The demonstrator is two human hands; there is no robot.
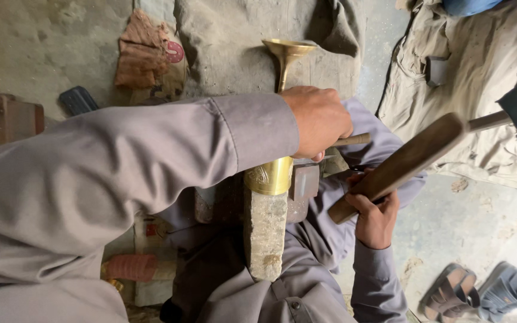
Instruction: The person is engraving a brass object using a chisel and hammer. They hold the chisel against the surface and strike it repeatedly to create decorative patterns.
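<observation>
1. A single head-worn camera looks steeply down over the person's lap.
2. It sits close: the left sleeve (91, 179) fills the near frame.
3. The floor (468, 221) lies beyond.

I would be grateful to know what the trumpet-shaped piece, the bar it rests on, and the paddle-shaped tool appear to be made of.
The trumpet-shaped piece looks like brass: yellow-gold and shiny, with engraved patterning on its lower band. The bar under it seems to be iron or steel, grey, pitted and rust-flecked, though stone cannot be ruled out. The paddle-shaped tool in the right hand looks like wood, dark brown and matt. The left hand grips the brass piece.
</observation>
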